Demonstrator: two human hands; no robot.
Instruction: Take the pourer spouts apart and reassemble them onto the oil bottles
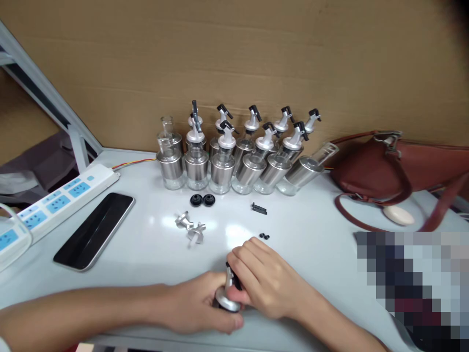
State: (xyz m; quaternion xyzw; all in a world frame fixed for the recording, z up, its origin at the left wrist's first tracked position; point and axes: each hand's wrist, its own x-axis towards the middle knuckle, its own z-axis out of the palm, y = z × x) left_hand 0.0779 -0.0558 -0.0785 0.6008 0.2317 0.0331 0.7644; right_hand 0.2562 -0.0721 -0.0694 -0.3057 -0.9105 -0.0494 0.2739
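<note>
Near the table's front edge my left hand (pixel 203 300) is closed around the base of a silver pourer spout (pixel 227 299) with a black ring below it. My right hand (pixel 260 278) grips the black lever at its top, fingers curled over it. Beyond my hands lie two loose silver spouts (pixel 196 233), a pair of black rubber stoppers (pixel 202 200), thin black levers (pixel 259 209) and tiny black caps (pixel 264 236). Farther back stand two rows of steel-and-glass bottles (pixel 222 171), most topped with silver spouts with black levers; a few have bare glass necks.
On the left are a black phone (pixel 95 230) and a white power strip (pixel 58 200). A brown leather bag (pixel 366 171) lies at the right, with a pale oval object (pixel 398 215) by its strap. Cardboard (pixel 234 58) stands behind the bottles. The lower right corner is blurred out.
</note>
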